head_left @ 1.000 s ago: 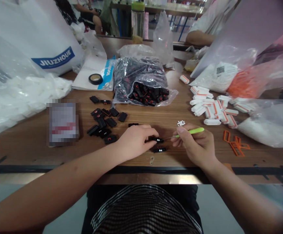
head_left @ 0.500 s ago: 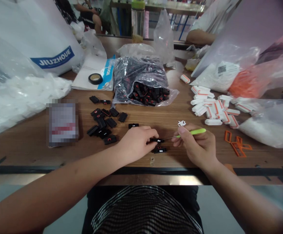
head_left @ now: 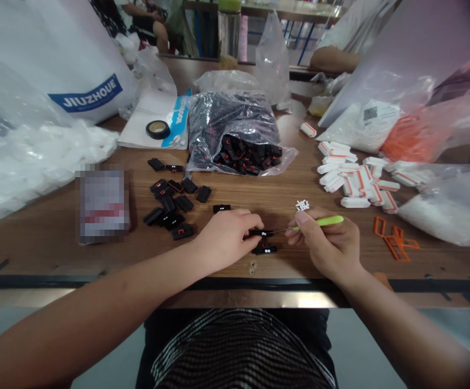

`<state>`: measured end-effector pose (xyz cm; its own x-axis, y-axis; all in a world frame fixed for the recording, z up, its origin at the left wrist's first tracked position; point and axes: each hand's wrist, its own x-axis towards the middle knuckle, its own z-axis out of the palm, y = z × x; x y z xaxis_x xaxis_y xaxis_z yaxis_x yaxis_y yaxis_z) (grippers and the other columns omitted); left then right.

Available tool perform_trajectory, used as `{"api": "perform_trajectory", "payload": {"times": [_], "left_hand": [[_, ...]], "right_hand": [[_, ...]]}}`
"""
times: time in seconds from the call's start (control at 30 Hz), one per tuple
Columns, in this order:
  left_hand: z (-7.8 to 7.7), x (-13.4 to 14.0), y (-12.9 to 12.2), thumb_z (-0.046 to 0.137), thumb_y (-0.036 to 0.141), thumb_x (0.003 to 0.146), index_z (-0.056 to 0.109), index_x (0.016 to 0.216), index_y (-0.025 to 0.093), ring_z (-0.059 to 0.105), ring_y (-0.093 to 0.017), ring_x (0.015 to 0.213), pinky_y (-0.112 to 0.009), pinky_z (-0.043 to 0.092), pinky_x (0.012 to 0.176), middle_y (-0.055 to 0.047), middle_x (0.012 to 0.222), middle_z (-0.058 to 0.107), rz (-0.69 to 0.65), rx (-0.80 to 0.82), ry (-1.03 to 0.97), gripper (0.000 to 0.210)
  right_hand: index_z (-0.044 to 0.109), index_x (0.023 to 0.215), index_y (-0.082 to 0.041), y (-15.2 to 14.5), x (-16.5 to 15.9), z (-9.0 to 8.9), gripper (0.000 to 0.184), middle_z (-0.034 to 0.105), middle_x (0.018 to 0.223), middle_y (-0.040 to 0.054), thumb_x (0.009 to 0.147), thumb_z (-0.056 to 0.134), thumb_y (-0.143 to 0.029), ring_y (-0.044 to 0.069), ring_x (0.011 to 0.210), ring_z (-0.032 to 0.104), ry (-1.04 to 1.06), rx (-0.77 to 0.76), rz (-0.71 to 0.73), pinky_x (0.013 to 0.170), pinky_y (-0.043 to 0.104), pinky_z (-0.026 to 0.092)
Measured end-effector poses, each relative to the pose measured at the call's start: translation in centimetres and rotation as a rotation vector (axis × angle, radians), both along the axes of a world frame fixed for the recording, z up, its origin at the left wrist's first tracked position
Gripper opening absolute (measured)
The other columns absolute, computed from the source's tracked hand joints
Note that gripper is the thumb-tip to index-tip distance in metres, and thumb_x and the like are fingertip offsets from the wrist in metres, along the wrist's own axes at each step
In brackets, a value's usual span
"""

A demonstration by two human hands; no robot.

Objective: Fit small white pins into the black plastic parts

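Note:
My left hand (head_left: 235, 235) is closed on a small black plastic part (head_left: 262, 233) with white dots, pinching its left end down at the table. In my right hand (head_left: 328, 240) is a thin metal pick with a bright green handle (head_left: 329, 220), held like a pen. Its tip points left and reaches the part's right end; whether it touches cannot be made out. Just below lies a second black part (head_left: 266, 250) with two white dots. A little heap of tiny white pieces (head_left: 302, 205) sits above my right thumb. Another black part (head_left: 221, 208) lies behind my left hand.
Several loose black parts (head_left: 168, 202) lie to the left, before an open clear bag of black parts (head_left: 235, 129). White pieces with orange strips (head_left: 356, 181) and orange frames (head_left: 395, 240) are at right. A tape roll (head_left: 158, 129) rests on papers. A person's arm (head_left: 334, 58) shows across the table.
Both hands stay almost in place, with the pick still at the black part. The view has shifted very slightly.

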<state>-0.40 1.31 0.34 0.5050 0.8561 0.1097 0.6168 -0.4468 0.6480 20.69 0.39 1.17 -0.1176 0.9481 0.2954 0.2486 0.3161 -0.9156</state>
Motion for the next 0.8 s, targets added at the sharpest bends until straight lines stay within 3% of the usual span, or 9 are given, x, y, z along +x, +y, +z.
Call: {"api": "perform_trajectory", "payload": {"times": [0.57, 0.8], "left_hand": [[0.13, -0.02, 0.06, 0.068, 0.015, 0.083, 0.073, 0.098, 0.018, 0.062, -0.014, 0.069, -0.027, 0.047, 0.068, -0.001, 0.083, 0.067, 0.004, 0.0, -0.009, 0.016], [0.31, 0.06, 0.09, 0.068, 0.015, 0.083, 0.073, 0.099, 0.018, 0.061, -0.014, 0.069, -0.028, 0.046, 0.067, -0.001, 0.081, 0.066, -0.002, -0.009, 0.016, 0.016]], "right_hand": [[0.068, 0.076, -0.02, -0.31, 0.35, 0.2, 0.022, 0.069, 0.068, -0.0005, 0.095, 0.059, -0.025, 0.01, 0.053, 0.065, -0.123, 0.049, 0.051, 0.05, 0.022, 0.053], [0.067, 0.075, -0.02, -0.12, 0.31, 0.71, 0.021, 0.068, 0.065, -0.0022, 0.095, 0.059, -0.022, 0.01, 0.056, 0.064, -0.361, 0.144, 0.095, 0.055, 0.024, 0.051]]}}
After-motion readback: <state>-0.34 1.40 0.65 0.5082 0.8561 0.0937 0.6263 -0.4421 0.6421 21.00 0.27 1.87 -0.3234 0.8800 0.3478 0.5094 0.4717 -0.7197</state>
